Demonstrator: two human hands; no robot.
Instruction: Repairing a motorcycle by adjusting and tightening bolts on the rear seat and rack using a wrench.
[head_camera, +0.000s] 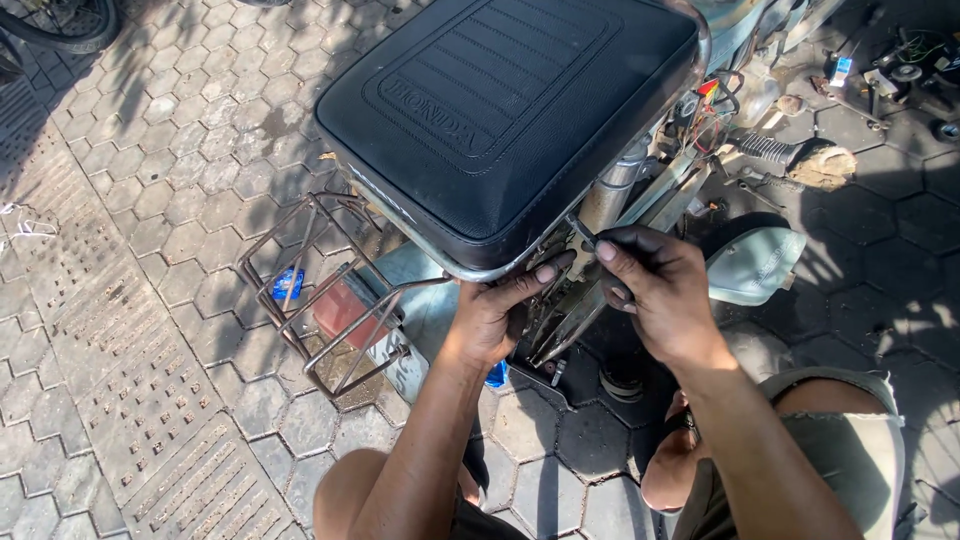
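Hands meet under the rear edge of the black motorcycle seat (505, 110). The left hand (497, 312) presses its fingers up against the chrome seat rim (480, 270), seemingly bracing it, while the right hand (655, 290) pinches a small dark tool (582, 233) beside the rear shock (610, 195). The rusty rear rack (320, 290) crowds the left; paving lies open below.
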